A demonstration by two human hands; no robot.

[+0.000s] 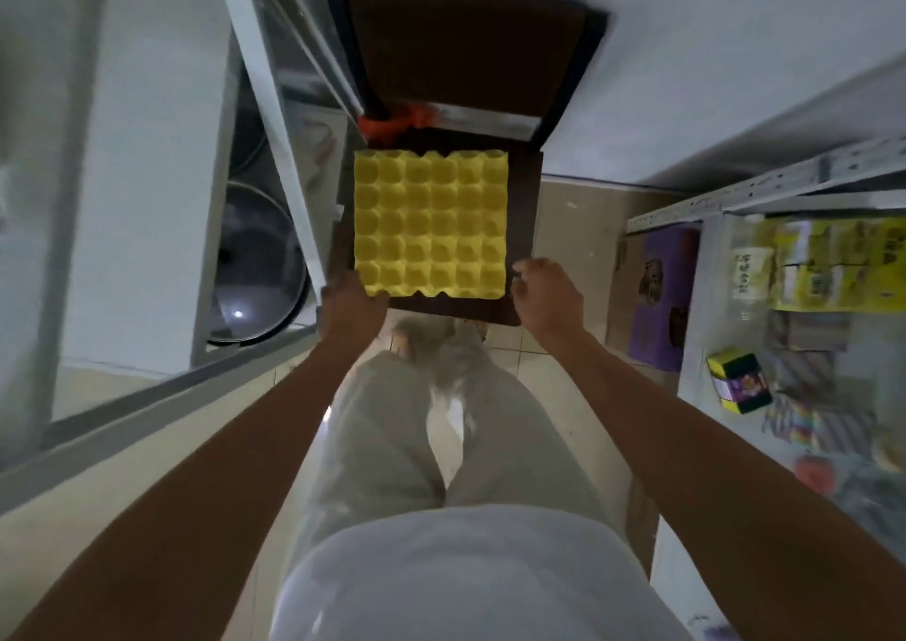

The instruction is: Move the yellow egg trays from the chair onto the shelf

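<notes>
A yellow egg tray, possibly a stack, lies flat on the seat of a dark brown chair straight ahead of me. My left hand is at the tray's near left corner, with its fingers tucked under the edge and gripping it. Just off the near right corner hovers my right hand, fingers loosely curled and holding nothing, a small gap away from the tray. A metal shelf with a glass board stands to the right.
An orange bag sits at the chair's back. A glass cabinet frame with a pot lid inside stands close on the left. A purple box is on the floor; a small box and packets lie on the shelf.
</notes>
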